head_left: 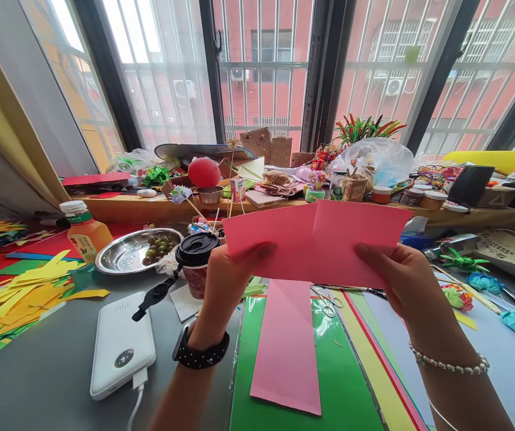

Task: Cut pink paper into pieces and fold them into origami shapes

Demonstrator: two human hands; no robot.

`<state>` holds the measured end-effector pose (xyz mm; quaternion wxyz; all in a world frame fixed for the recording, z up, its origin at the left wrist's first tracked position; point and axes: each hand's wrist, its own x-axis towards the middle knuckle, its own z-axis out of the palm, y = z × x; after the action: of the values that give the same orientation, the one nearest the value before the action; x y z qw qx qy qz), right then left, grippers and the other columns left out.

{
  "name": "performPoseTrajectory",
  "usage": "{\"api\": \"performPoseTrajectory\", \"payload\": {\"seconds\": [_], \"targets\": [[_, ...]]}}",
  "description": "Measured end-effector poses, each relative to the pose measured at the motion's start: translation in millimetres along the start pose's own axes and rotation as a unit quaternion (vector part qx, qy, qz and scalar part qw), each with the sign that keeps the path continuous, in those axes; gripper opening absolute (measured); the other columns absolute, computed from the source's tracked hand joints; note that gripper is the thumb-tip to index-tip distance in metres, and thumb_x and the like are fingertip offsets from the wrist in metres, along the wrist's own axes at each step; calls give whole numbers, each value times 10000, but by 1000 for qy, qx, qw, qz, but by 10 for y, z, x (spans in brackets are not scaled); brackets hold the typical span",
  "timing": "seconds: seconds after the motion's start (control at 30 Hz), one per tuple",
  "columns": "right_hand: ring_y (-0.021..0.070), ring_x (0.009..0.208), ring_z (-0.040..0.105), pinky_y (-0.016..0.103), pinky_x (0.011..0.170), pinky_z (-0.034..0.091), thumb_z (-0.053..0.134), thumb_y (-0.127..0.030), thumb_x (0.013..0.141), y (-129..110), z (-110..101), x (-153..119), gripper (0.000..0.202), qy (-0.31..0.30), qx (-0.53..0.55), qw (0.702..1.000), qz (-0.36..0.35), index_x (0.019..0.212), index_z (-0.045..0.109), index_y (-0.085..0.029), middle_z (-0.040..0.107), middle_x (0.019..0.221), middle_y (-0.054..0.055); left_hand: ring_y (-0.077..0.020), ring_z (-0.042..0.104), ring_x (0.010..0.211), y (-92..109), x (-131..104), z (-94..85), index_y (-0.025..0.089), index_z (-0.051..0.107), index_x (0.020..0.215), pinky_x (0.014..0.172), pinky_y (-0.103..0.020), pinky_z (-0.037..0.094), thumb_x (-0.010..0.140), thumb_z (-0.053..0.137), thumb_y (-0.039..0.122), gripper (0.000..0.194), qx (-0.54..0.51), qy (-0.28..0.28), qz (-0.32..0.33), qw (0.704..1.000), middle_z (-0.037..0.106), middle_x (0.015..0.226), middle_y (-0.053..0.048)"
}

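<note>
A pink sheet of paper [314, 245] with a crease down its middle is held up in front of me. At its left end my left hand [233, 266] pinches it, thumb on the near face. My right hand [392, 269] grips the right end the same way. The fingers behind the sheet are hidden. Below it, a lighter pink paper strip [287, 353] lies on a green sheet [347, 389]. Scissors [328, 302] rest just past the strip, partly under the raised paper's lower edge.
Left of the green sheet are a white power bank [123, 344] with a cable, a lidded cup [194, 263], a metal plate [118, 254] of grapes, a juice bottle [84, 230] and yellow paper strips [28, 293]. Crepe-paper flowers [484, 282] lie at right; craft supplies crowd the windowsill.
</note>
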<state>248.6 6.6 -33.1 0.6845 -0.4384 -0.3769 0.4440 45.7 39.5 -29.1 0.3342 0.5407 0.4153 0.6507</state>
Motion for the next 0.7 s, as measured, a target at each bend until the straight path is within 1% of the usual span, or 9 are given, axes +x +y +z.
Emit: {"api": "performPoseTrajectory", "payload": {"seconds": [0.17, 0.33, 0.57, 0.7], "targets": [[199, 603, 643, 252, 534, 536, 727, -251, 519, 3, 22, -17, 172, 3, 4, 1000, -10, 665, 679, -175, 696, 695, 32, -122, 515, 558, -12, -4, 44, 152, 657, 592, 497, -211, 415, 491, 705, 227, 135, -58, 33, 13, 998, 617, 576, 15], [151, 539, 627, 207, 499, 522, 730, -238, 513, 13, 39, -26, 148, 16, 21, 1000, -13, 633, 677, -171, 693, 666, 20, -119, 520, 553, -13, -23, 65, 155, 663, 601, 502, -211, 417, 476, 712, 196, 141, -74, 59, 18, 995, 620, 572, 23], [163, 545, 627, 224, 497, 518, 727, -243, 513, 23, 41, -3, 154, 20, 21, 999, -16, 638, 678, -168, 688, 648, 24, -117, 519, 540, -21, -30, 85, 162, 663, 576, 488, -204, 415, 469, 712, 181, 119, -72, 66, 23, 995, 616, 545, 34], [155, 546, 625, 214, 502, 514, 724, -243, 519, 37, 34, 3, 148, 13, 26, 999, -13, 642, 680, -172, 683, 615, 18, -110, 520, 535, -18, -32, 90, 169, 664, 570, 485, -195, 418, 467, 710, 170, 112, -71, 69, 21, 995, 621, 546, 39]]}}
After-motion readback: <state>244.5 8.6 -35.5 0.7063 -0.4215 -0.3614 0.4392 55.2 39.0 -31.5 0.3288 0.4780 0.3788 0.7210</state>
